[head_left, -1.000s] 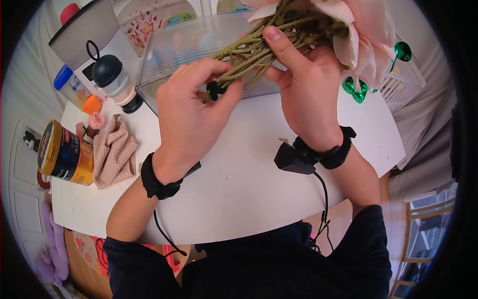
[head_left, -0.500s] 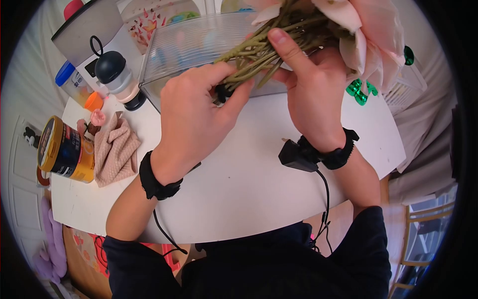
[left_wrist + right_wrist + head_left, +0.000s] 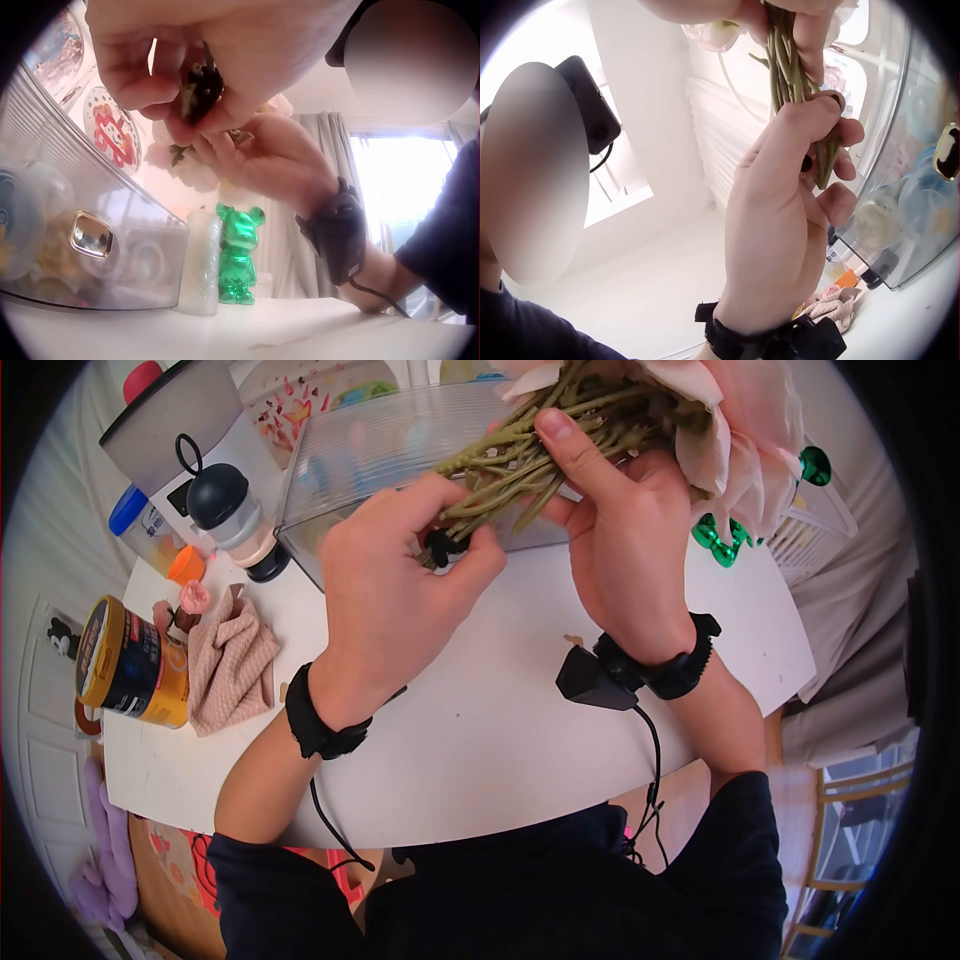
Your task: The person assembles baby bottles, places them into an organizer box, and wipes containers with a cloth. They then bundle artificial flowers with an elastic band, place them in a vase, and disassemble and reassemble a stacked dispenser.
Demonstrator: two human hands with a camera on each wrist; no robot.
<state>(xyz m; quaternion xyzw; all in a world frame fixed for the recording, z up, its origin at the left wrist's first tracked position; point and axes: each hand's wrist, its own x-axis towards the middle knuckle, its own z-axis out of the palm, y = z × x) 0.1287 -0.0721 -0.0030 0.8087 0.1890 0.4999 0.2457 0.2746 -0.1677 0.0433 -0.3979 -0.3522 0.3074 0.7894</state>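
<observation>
A bunch of artificial flowers with large pale pink blooms (image 3: 745, 455) is held above the table, its green stems (image 3: 515, 465) slanting down to the left. My right hand (image 3: 632, 555) grips the stems just below the blooms, thumb laid along the top. Near the stem ends, my left hand (image 3: 385, 595) pinches a black tie (image 3: 440, 546) that sits around them. In the right wrist view, the left fingers curl about the lower stems (image 3: 784, 64), partly covering the tie. The left wrist view shows the cut ends and the dark tie (image 3: 201, 94) between thumb and fingers.
Behind the hands stands a clear lidded box (image 3: 390, 450). A shiny green bear figure (image 3: 238, 255) is at the back right. On the left are a yellow tub (image 3: 135, 665), a pink cloth (image 3: 232, 670), an orange cap (image 3: 187, 565) and a dark-topped bottle (image 3: 230, 510).
My left hand has shifted slightly right along the stem ends, with the black tie still at its fingertips. The bunch moved a little right, then partly back; the right hand keeps its grip.
</observation>
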